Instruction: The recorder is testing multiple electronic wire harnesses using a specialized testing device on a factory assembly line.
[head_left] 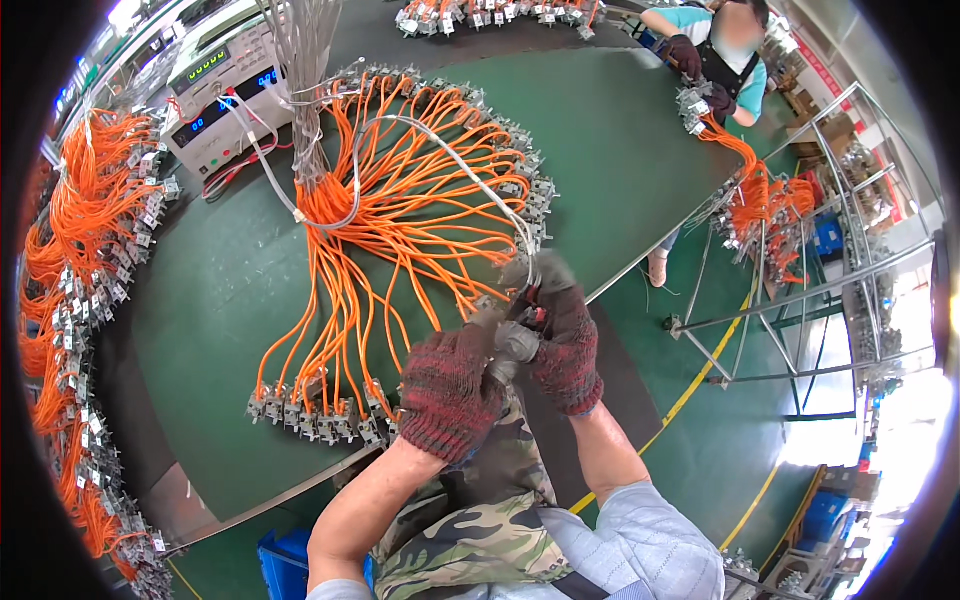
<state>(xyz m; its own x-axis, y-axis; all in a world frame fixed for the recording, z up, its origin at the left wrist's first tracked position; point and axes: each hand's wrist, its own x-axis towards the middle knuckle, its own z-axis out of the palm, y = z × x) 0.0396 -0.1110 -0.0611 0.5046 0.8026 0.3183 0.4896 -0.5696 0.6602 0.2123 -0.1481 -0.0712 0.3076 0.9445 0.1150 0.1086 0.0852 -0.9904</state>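
Both my hands wear dark red knit gloves with grey fingertips, and they meet at the table's near edge. My left hand [450, 385] is closed, its fingertips pinched near the end of the orange cables; what lies between them is hidden. Close beside it, my right hand [565, 345] is closed around the end of a white cable [440, 137], where a small red bit shows between the gloves. Its upper fingers are blurred. A bundle of orange cables [345, 205] fans over the table toward my hands, with metal connectors [325, 412] at the cable ends.
A bench instrument [225, 95] with lit displays stands at the back left. More orange cables [95, 200] hang along the left side. The green tabletop [610, 130] reaches toward a co-worker [735, 60] handling metal-ended cables. A metal-frame rack [800, 290] stands right.
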